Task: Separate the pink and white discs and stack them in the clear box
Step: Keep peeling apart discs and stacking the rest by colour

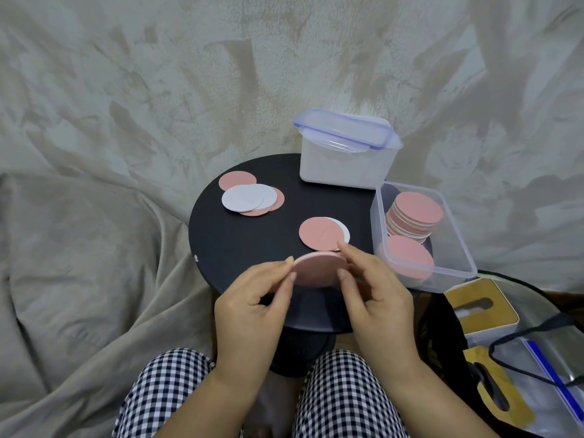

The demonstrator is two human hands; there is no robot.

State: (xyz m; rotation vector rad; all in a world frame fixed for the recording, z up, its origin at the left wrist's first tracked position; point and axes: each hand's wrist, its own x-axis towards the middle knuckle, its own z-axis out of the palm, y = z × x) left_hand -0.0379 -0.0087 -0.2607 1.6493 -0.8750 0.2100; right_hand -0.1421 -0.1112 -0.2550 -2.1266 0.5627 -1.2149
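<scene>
We see a pink disc [317, 269] over the black table's [246, 245] near edge, pinched at its left rim by left hand [252, 306], right rim by right hand [377, 298]. Pink stack [417, 213] sits in clear box [461, 248] just right; loose discs [249, 196] lie behind.

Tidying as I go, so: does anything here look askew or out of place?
Yes. In the clear box the stack of discs leans sideways, and one pink disc lies apart at the near end. The lid sits crooked on the white container.
</scene>
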